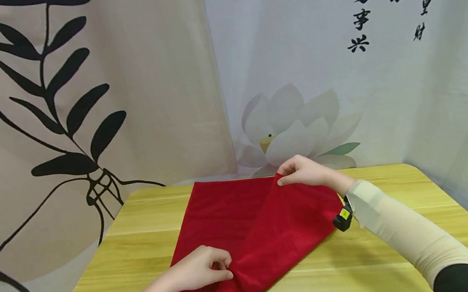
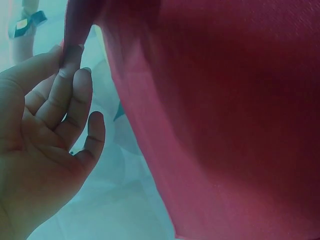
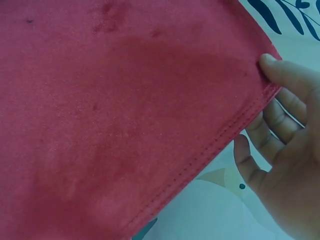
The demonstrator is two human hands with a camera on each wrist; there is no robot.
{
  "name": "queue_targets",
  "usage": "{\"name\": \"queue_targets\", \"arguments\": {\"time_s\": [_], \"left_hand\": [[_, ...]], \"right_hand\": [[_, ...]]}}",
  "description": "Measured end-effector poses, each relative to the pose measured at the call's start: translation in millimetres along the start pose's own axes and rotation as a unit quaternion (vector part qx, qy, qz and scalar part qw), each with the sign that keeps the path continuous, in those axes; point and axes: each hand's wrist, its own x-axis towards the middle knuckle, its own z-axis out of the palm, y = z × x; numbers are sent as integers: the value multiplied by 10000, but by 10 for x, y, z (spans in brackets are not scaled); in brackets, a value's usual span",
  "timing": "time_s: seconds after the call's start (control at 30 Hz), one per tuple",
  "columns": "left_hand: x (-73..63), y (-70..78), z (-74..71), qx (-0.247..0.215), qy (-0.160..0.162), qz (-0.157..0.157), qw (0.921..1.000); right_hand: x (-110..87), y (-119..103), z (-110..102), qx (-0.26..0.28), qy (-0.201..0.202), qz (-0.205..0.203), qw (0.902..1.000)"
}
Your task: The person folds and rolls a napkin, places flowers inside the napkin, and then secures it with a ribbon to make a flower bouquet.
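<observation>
A red cloth (image 1: pixel 226 213) with a stitched hem lies on the table, its right part lifted and slanting over the rest. At the far side my right hand (image 1: pixel 302 172) pinches a corner of it between thumb and fingers; the right wrist view shows the thumb on top of the red fabric (image 3: pixel 150 125) beside the hem. Nearer to me, my left hand (image 1: pixel 200 268) pinches another part of the cloth's edge. In the left wrist view, the fabric (image 2: pixel 225 125) hangs from the thumb and index finger, while the other fingers stay loosely bent.
The wooden table (image 1: pixel 134 238) has pale yellow grain and rounded far corners. Behind it hangs a curtain (image 1: pixel 158 76) printed with dark leaves, a lotus and black characters. A small black camera (image 1: pixel 343 219) is strapped at my right wrist.
</observation>
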Motion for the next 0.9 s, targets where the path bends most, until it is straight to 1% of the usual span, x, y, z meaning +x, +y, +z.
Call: {"name": "queue_targets", "arguments": {"time_s": [0.2,0.27,0.43,0.53,0.9], "left_hand": [[-14,-38,-26,-30,24,-114,9999],[-19,-51,-35,-1,62,-135,9999],[-32,-83,-55,86,160,-164,9997],[-42,-105,-64,74,208,-242,9995],[-59,-191,-102,53,272,-415,9988]], "right_hand": [[165,204,25,-54,-20,44,10000],[202,228,25,-42,-30,52,10000],[280,255,24,32,-77,25,10000],[325,254,29,22,-92,39,9999],[439,259,79,105,41,184,9998]]}}
